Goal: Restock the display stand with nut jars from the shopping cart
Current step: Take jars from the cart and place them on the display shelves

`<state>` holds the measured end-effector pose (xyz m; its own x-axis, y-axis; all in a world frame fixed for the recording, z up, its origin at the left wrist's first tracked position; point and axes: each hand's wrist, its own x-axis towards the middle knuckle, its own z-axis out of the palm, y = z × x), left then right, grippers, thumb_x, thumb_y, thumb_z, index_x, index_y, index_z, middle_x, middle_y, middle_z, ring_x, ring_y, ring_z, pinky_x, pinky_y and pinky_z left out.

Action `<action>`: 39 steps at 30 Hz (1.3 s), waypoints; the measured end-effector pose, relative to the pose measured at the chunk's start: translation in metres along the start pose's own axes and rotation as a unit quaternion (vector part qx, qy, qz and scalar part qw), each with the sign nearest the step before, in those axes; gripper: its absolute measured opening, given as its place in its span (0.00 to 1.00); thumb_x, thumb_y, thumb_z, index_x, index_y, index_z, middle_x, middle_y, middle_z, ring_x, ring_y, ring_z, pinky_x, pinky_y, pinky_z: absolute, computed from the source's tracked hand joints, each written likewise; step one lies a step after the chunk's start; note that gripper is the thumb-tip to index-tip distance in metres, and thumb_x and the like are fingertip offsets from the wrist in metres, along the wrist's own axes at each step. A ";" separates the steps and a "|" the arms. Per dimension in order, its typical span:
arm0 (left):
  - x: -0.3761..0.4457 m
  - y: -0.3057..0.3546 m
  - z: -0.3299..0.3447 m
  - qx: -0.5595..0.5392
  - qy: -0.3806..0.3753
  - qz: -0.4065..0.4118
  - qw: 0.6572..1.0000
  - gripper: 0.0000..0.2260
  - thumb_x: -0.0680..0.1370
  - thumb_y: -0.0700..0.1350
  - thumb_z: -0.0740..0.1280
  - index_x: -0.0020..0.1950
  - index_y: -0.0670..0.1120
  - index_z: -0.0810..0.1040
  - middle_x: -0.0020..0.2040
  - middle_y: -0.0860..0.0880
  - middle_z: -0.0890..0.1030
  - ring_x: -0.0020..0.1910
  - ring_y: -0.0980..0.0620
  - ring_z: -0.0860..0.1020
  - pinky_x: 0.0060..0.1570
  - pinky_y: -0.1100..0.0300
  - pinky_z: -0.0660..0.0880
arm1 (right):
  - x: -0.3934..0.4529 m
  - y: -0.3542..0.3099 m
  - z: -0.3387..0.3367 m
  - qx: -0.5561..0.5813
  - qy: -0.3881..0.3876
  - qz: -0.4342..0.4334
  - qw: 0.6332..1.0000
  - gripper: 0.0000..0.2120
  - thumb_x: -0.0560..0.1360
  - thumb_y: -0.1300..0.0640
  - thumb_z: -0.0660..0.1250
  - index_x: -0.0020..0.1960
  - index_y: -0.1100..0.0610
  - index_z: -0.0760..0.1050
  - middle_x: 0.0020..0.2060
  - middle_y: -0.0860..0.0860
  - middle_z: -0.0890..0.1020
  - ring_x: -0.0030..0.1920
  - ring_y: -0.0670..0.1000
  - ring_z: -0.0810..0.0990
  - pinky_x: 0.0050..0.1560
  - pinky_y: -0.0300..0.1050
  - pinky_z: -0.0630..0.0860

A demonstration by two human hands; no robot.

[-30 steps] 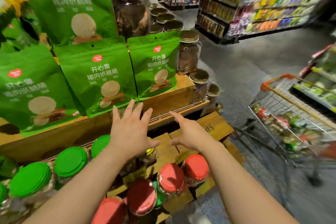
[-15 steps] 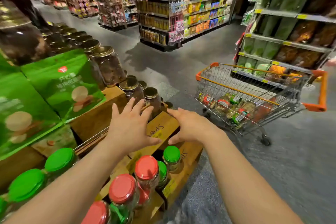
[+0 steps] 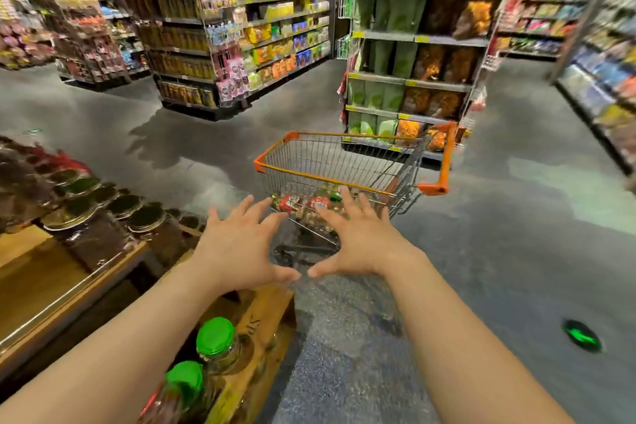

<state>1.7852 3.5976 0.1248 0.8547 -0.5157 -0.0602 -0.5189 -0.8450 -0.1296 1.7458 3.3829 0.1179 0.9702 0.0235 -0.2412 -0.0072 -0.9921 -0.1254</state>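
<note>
A wire shopping cart (image 3: 330, 157) with orange trim stands on the grey floor ahead of me, holding several nut jars (image 3: 303, 205) with red and green lids at its bottom. My left hand (image 3: 241, 244) and my right hand (image 3: 361, 237) stretch toward the cart's near side with fingers spread, both empty, thumbs almost touching. The wooden display stand (image 3: 261, 323) lies at lower left, with two green-lidded jars (image 3: 215, 337) on its low step and dark jars with gold lids (image 3: 144, 217) on the tier above.
Tall shelving units of snack bags (image 3: 413, 62) stand right behind the cart, and more aisles (image 3: 223, 38) fill the back left and the right edge. Open grey floor lies between me and the cart. A green light spot (image 3: 581, 336) shows on the floor at right.
My view has swung right, from the display stand to the cart. Both hands left the stand's wooden step and now reach toward the cart, still empty.
</note>
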 end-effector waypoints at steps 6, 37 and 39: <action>0.057 0.028 -0.007 -0.016 -0.020 0.044 0.999 0.51 0.65 0.81 0.61 0.82 0.60 0.49 0.84 0.53 0.48 0.82 0.47 0.46 0.75 0.30 0.53 | 0.004 0.064 -0.003 0.046 -0.015 0.039 0.998 0.57 0.65 0.23 0.69 0.81 0.35 0.38 0.80 0.52 0.30 0.80 0.62 0.33 0.76 0.74 0.41; 0.454 -0.059 0.011 -0.261 -0.069 0.148 0.952 0.53 0.61 0.76 0.73 0.80 0.61 0.58 0.81 0.57 0.60 0.79 0.53 0.61 0.76 0.52 0.62 | 0.337 0.210 -0.067 0.208 -0.015 0.093 0.974 0.55 0.68 0.34 0.77 0.82 0.36 0.43 0.83 0.54 0.43 0.82 0.58 0.46 0.81 0.57 0.52; 0.468 -0.057 0.016 -0.267 -0.069 0.156 0.949 0.51 0.62 0.73 0.75 0.80 0.60 0.59 0.80 0.56 0.61 0.78 0.53 0.62 0.76 0.53 0.62 | 0.349 0.220 -0.060 0.208 -0.021 0.098 0.973 0.55 0.68 0.35 0.77 0.82 0.37 0.43 0.82 0.57 0.45 0.82 0.58 0.46 0.80 0.56 0.51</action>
<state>2.2146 3.4068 0.0883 0.6328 -0.7604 -0.1461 -0.6504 -0.6244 0.4325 2.0973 3.1659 0.0643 0.9296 -0.1475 -0.3377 -0.2969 -0.8425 -0.4494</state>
